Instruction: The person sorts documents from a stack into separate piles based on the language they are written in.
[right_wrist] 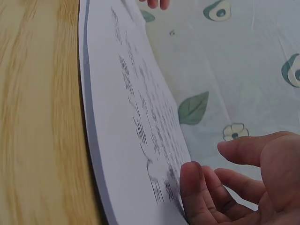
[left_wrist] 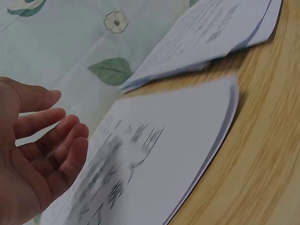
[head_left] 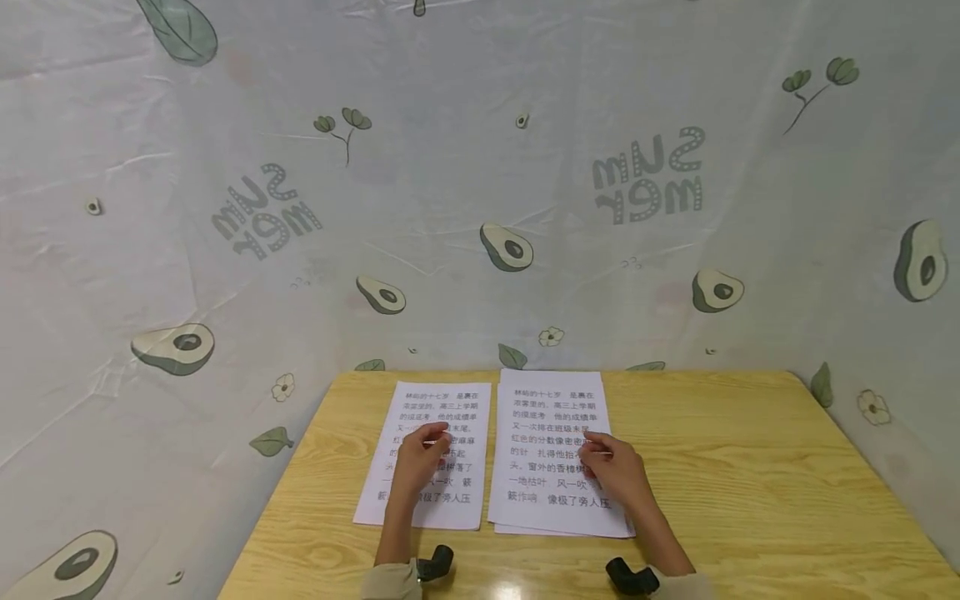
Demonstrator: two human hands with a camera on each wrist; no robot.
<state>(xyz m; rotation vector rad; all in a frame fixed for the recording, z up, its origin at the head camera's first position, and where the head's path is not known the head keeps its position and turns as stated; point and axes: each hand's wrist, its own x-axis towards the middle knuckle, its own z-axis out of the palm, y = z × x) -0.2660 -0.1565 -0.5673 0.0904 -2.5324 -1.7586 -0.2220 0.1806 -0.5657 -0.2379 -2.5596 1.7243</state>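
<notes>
Two stacks of white paper printed with large Chinese text lie side by side on the table. Over the left paper stack is my left hand, its fingers loosely bent and nothing in them. My right hand hovers at the right edge of the right paper stack, also empty. In the left wrist view the left hand shows a gap between thumb and fingers. The right wrist view has the right hand with bent fingers close beside the paper edge. Each hand covers some of the printed text.
The wood-grain table extends to the right of the papers. Behind it hangs a pale curtain printed with avocados, leaves and lettering. Black curved pieces, one at the left wrist and one at the right wrist, sit beside the sleeves.
</notes>
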